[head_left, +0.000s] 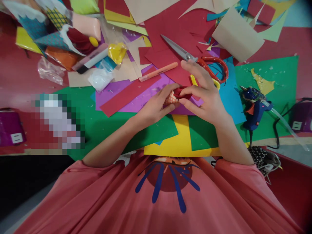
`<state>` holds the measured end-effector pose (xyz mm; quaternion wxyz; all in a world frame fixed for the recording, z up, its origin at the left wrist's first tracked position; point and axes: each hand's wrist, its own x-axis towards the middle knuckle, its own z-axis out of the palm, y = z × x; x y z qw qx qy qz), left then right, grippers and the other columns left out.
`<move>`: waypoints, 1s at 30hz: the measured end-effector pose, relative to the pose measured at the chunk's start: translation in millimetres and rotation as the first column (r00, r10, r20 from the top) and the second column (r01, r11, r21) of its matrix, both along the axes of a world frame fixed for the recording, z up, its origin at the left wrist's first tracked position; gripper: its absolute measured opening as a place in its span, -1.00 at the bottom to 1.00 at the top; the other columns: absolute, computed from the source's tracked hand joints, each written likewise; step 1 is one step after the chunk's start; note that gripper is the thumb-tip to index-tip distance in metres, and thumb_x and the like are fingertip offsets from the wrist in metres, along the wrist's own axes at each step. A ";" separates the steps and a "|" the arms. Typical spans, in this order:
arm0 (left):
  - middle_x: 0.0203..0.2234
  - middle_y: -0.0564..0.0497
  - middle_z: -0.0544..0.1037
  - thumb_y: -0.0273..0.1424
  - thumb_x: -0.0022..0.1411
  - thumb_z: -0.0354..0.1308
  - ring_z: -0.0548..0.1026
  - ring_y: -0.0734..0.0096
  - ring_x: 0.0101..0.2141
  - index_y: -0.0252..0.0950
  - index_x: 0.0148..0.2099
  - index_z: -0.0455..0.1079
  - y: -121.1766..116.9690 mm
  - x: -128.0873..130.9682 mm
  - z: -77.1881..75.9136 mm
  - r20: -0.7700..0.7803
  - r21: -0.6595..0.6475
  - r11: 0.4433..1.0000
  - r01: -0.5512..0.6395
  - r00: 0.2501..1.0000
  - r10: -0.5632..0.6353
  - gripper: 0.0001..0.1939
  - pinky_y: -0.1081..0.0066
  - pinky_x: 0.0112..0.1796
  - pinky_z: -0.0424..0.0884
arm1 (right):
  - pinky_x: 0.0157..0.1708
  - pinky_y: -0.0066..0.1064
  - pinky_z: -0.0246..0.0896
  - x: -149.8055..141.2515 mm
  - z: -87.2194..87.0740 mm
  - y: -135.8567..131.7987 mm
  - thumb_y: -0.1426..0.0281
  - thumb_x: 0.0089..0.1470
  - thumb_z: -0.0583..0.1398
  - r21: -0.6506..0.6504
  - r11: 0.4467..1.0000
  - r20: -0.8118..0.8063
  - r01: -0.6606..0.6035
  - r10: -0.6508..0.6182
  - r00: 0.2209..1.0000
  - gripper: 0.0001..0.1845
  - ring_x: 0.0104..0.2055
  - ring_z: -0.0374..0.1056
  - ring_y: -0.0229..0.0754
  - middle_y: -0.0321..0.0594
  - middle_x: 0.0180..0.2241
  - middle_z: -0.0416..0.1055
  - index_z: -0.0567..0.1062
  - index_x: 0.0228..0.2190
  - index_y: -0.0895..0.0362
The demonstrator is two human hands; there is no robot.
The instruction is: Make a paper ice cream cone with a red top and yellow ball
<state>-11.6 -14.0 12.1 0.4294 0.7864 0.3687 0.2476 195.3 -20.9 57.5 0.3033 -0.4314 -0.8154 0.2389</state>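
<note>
In the middle of the head view, my left hand (156, 104) is closed around a small cone (171, 98) with an orange lattice pattern. Dark red material (181, 92) fills the cone's wide end, which points right. The thumb and fingers of my right hand (204, 94) touch this red part, with the index finger raised. Just beyond my right hand lie red-handled scissors (188, 57), their blades pointing up and left. Yellow handles (216, 84) of another tool show partly behind that hand. An orange marker (158, 71) rests on the paper beyond my left hand.
A blue glue gun (254, 109) with a cord lies at right on green sheet (282, 78). Larger decorated cones (58, 40) and bagged clay (117, 53) crowd the upper left. Coloured sheets and scraps, including a curled beige piece (237, 35), cover the far side. A pixelated patch hides something at left.
</note>
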 end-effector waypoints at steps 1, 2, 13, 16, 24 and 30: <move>0.16 -0.15 0.44 -0.22 0.38 0.06 0.45 0.24 0.14 -0.22 0.27 0.15 0.1 -0.2 -0.8 -0.003 0.002 1.000 0.003 1.000 -0.003 -0.52 0.20 0.15 0.40 | 0.35 0.21 0.10 -0.8 -0.6 0.0 0.29 0.22 0.16 0.015 1.000 0.003 -0.009 0.009 1.000 -0.87 0.20 0.38 0.04 -0.27 0.04 0.52 0.52 -0.34 -0.05; 0.17 -0.15 0.43 -0.23 0.37 0.06 0.45 0.24 0.15 -0.21 0.27 0.15 0.1 -0.3 -1.5 -0.006 0.004 1.000 0.005 1.000 -0.005 -0.52 0.20 0.16 0.39 | 0.35 0.19 0.11 -1.5 -1.5 -0.1 0.32 0.21 0.16 0.027 0.999 0.005 -0.019 0.019 1.000 -0.88 0.27 0.32 0.05 -0.28 0.08 0.50 0.52 -0.33 -0.05; 0.18 -0.11 0.43 -0.42 0.29 0.05 0.43 0.24 0.18 -0.20 0.29 0.12 -0.3 -0.2 -1.2 -0.033 0.018 1.000 0.019 0.999 -0.018 -0.47 0.21 0.18 0.40 | -0.06 -0.08 0.44 -7.3 -10.5 -4.1 0.28 0.23 0.18 0.308 0.945 0.011 0.111 -0.120 0.993 -0.84 -0.05 0.47 -0.07 -0.22 -0.11 0.53 0.50 -0.39 0.00; 0.19 -0.08 0.42 -0.46 0.27 0.05 0.41 0.25 0.21 -0.17 0.29 0.11 -0.6 0.2 -2.4 -0.023 0.013 1.000 0.021 1.000 -0.021 -0.44 0.20 0.20 0.38 | -0.25 -0.18 0.41 -8.7 -10.0 -3.2 0.31 0.20 0.23 0.430 0.894 0.028 0.122 -0.148 0.989 -0.90 -0.27 0.44 -0.15 -0.27 -0.33 0.51 0.50 -0.38 0.00; 0.18 -0.07 0.44 -0.46 0.26 0.04 0.42 0.26 0.19 -0.18 0.27 0.15 0.1 1.0 -3.7 -0.008 0.009 1.000 0.007 1.000 -0.007 -0.46 0.19 0.20 0.39 | -0.16 -0.17 0.38 -9.0 -9.3 -4.4 0.32 0.23 0.19 0.262 0.962 -0.002 0.082 -0.084 0.996 -0.87 -0.24 0.47 -0.16 -0.38 -0.31 0.61 0.47 -0.39 -0.01; 0.20 -0.07 0.43 -0.45 0.26 0.03 0.43 0.27 0.19 -0.18 0.29 0.13 1.0 -0.2 -2.0 0.001 -0.022 1.000 -0.012 1.000 0.012 -0.45 0.21 0.19 0.39 | -0.02 -0.06 0.34 -7.6 -9.4 -7.3 0.33 0.21 0.18 0.122 0.990 -0.028 0.076 -0.073 0.997 -0.89 -0.15 0.46 -0.10 -0.32 -0.25 0.61 0.51 -0.36 0.01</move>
